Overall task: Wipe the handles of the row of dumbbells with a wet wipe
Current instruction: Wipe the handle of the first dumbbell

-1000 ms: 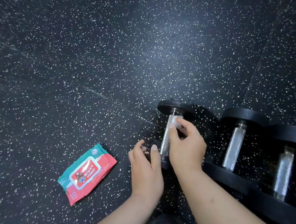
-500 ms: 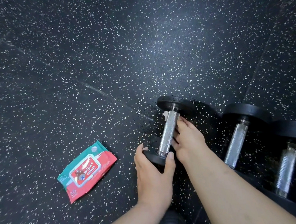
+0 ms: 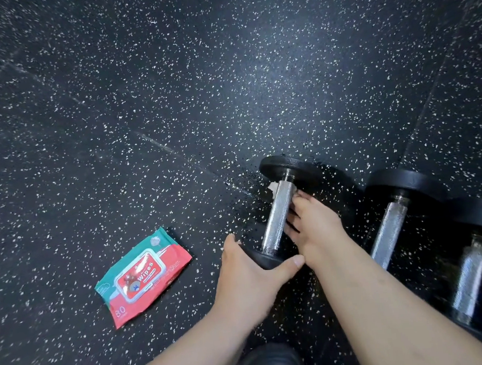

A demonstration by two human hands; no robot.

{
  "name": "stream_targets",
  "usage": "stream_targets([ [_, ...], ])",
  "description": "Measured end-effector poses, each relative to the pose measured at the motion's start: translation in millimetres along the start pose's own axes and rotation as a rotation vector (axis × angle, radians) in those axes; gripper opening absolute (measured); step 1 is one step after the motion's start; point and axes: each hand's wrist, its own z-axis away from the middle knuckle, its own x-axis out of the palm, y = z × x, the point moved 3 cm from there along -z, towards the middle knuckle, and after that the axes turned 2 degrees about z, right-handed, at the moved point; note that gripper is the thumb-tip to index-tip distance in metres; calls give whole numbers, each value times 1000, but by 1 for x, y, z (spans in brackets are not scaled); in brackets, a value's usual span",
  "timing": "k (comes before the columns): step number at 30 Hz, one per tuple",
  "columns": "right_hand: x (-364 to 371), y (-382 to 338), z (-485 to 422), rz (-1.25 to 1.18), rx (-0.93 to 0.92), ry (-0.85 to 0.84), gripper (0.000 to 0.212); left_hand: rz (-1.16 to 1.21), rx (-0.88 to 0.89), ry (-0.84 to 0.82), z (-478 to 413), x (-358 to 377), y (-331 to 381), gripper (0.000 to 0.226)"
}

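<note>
- The left hand [image 3: 251,272] clasps the near plate [image 3: 259,259] of the leftmost dumbbell [image 3: 276,226], steadying it on the floor [image 3: 168,115].
- The right hand [image 3: 316,228] curls its fingers round the handle [image 3: 281,202] from the right. It seems to be wiping the underside of the first handle.
- The next move is probably to rub along the shaft, then shift right to the second handle [image 3: 388,230].
- The wet wipe [image 3: 272,187] is mostly hidden, with only a white scrap showing. The third dumbbell [image 3: 470,281] is blurred.
</note>
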Motion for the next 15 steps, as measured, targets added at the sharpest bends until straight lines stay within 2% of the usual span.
stream_targets([
  [2, -3, 0, -1, -39, 9, -36, 18, -34, -1, -27, -1, -1, -2, 149],
  [4, -7, -1, 0, -68, -44, -4, 20, -69, -3, -33, -1, -1, -3, 154],
  [7, -6, 1, 1, -65, -73, 47, 20, -100, -1, -20, 0, 2, -3, 146],
  [12, 3, 0, 3, -101, 108, -162, 32, -148, 6, -14, 2, 2, -2, 140],
  [15, -2, 1, 5, -106, 30, -70, 25, -146, 11, -8, 2, 1, -3, 136],
])
